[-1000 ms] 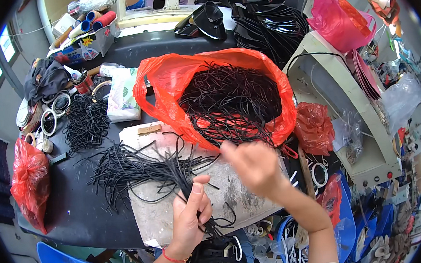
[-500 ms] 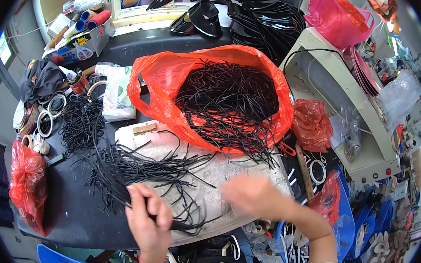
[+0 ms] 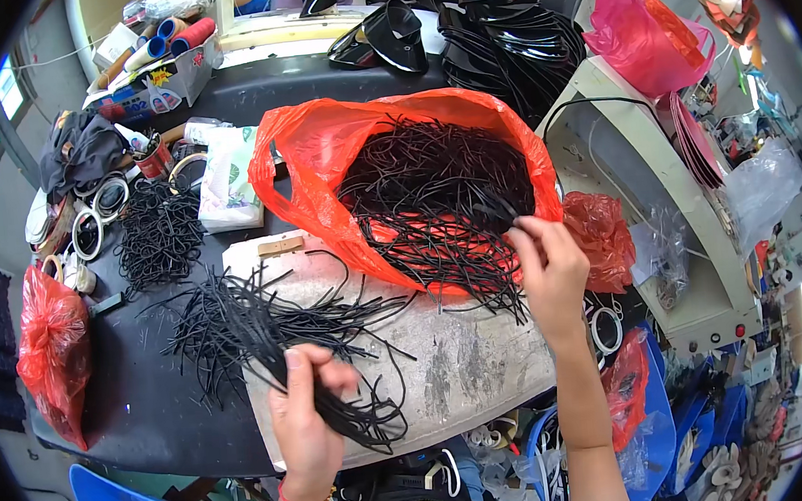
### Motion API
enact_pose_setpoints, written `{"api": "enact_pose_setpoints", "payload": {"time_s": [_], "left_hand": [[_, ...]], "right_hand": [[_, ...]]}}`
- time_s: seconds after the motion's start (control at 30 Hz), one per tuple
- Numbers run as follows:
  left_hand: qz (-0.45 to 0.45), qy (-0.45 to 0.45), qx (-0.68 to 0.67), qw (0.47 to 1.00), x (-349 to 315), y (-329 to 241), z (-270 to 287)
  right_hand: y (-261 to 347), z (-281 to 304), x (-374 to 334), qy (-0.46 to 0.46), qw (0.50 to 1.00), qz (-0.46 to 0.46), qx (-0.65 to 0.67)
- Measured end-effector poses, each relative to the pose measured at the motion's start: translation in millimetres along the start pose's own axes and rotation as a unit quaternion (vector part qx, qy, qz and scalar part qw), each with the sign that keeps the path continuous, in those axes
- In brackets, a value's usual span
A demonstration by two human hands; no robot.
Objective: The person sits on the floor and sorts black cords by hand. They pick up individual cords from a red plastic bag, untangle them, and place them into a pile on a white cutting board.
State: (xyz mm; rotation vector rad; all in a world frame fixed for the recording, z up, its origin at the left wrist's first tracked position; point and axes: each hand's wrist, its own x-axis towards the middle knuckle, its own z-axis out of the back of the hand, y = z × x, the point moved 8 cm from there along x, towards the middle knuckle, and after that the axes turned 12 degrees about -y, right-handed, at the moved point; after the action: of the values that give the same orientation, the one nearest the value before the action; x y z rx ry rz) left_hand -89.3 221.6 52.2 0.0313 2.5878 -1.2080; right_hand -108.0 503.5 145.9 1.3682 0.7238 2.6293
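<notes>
My left hand [image 3: 309, 425] is closed round a bundle of thin black cords [image 3: 354, 426], which bends down past the fingers on one side and fans out on the other. Beyond it, more loose black cords [image 3: 228, 325] spread over the pale worn board [image 3: 466, 358]. My right hand [image 3: 553, 271] reaches over the right edge of an open red plastic bag [image 3: 306, 178]. Its thumb and fingers pinch dark strands at the side of the black cord heap [image 3: 432, 168] inside; how many cannot be made out. Some of those cords trail over the bag's front rim.
Left of the bag lie a tissue pack [image 3: 229, 179], a tangle of black cords [image 3: 157, 234] and white rings [image 3: 87, 235]. A tied red bag [image 3: 55, 358] sits at the left edge. A cream machine housing [image 3: 679, 257] stands right. Opposite, another person's hands work at a machine.
My right hand has moved from above the board, up and right to the cords in the red bag. My left hand has shifted slightly right with its bundle, whose far end has swung right.
</notes>
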Motion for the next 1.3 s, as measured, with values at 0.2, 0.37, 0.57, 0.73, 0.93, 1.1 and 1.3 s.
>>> {"api": "enact_pose_setpoints", "payload": {"time_s": [0.2,0.37,0.57,0.73,0.93,1.1,1.3], "left_hand": [[-0.036,0.042,0.016,0.998,-6.3,19.0,-36.6],[-0.019,0.037,0.071,0.997,-17.2,28.1,-28.8],[-0.011,-0.147,0.043,0.988,-16.0,-8.5,6.3],[-0.079,-0.175,-0.169,0.967,6.7,-39.7,32.0],[0.081,-0.130,-0.148,0.977,6.2,9.5,33.3],[0.067,-0.121,-0.136,0.981,3.6,6.0,23.1],[0.054,-0.115,-0.120,0.985,0.0,1.4,22.1]], "right_hand": [[102.7,-26.8,-51.7,0.255,0.912,-0.107,0.302],[114.9,-49.7,-60.5,0.309,0.871,-0.205,0.323],[88.2,-60.9,-25.2,0.136,0.957,-0.063,0.247],[-23.8,-72.4,-36.1,0.243,0.965,-0.060,-0.082],[-32.8,-64.0,-44.5,0.190,0.979,-0.019,-0.075],[-20.4,-74.2,-47.3,0.223,0.965,0.030,-0.135],[-36.5,-56.0,-20.5,0.169,0.982,0.035,-0.077]]}}
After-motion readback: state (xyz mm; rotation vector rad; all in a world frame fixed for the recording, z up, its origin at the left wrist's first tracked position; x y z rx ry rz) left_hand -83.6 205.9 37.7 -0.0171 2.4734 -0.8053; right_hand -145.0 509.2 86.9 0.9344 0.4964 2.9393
